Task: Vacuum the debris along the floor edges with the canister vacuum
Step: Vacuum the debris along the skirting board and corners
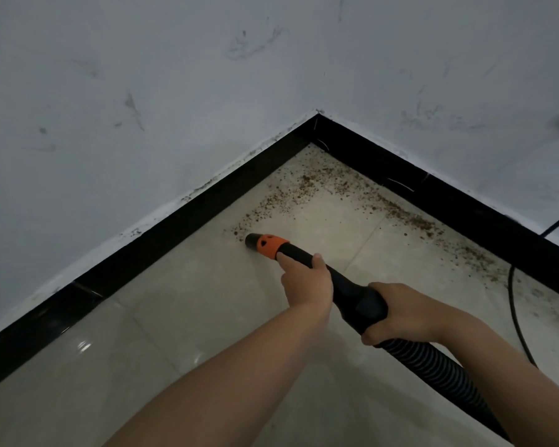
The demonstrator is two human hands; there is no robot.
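Observation:
A black vacuum nozzle (266, 245) with an orange collar points down-left at the pale tiled floor, its tip beside the near end of a trail of brown debris (307, 185). My left hand (307, 282) grips the black tube just behind the orange collar, forefinger laid along it. Further back, my right hand (400, 312) grips the thick black handle where the ribbed hose (433, 369) begins. More crumbs (410, 217) lie along the right skirting. The canister itself is out of view.
Two scuffed white walls meet in a corner (317, 116), each edged with black skirting (181, 217). A black cable (513, 304) runs down the right wall and across the floor near the hose. Glossy tiles (117, 366) spread toward the lower left.

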